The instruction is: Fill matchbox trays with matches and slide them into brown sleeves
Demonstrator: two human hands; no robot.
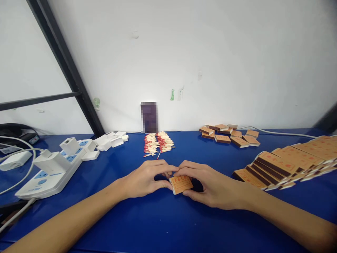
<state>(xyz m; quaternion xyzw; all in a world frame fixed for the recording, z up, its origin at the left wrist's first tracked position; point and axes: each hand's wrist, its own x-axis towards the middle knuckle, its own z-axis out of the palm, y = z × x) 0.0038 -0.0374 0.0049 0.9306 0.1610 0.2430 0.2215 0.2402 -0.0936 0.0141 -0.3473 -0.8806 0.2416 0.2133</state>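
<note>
A small orange matchbox [181,184] lies at the middle of the blue table [163,225], held between both hands. My left hand [143,178] curls round its left end, with the thumb below and the fingers above. My right hand [210,184] grips its right end the same way, and the fingertips of both hands meet over the box. Just behind the hands lies a pile of red-tipped matches [158,143].
White inner trays [112,140] lie at the back left beside a white power strip [52,168] with chargers and cables. A loose heap of matchboxes [230,134] sits back right. A fanned row of matchboxes [289,163] runs along the right edge. A black frame leans at left.
</note>
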